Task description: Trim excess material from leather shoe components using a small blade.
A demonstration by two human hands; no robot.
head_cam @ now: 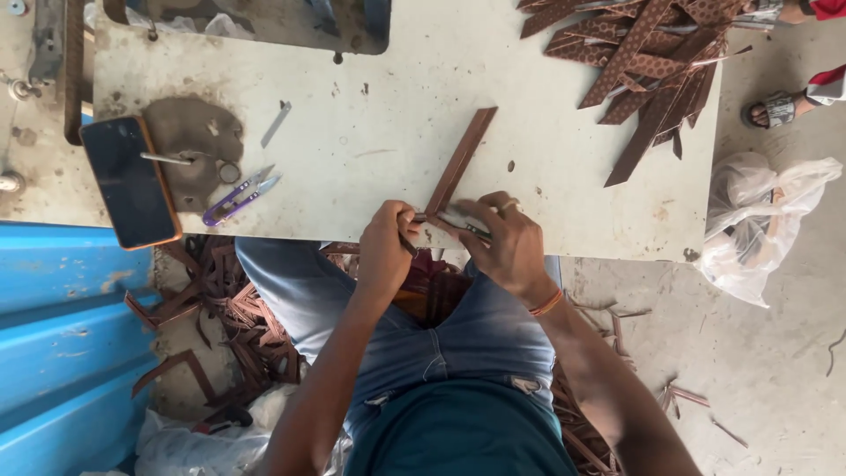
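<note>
The strap point(460, 161) is a long brown strip that lies flat on the bench point(564, 167), near its front edge. Its long line runs from the hands up toward one o'clock, so the far end points away from the person and the near end sits right between both hands.

The left hand point(385, 249) is closed around a thin dark tool point(408, 244), and the tool's tip points to three o'clock, toward the strap's near end. The right hand point(504, 242) is just past that end. Its fingers are bent down and press on the strap end and on a small shiny piece there; I cannot tell what the piece is. Both hands are about as near to the strap's end as each other. The rest of the strap lies free at twelve to one o'clock from them.

Far off at ten o'clock lie purple snips point(240, 196) and a phone point(129, 181). At two o'clock is a pile of straps point(648, 66).
</note>
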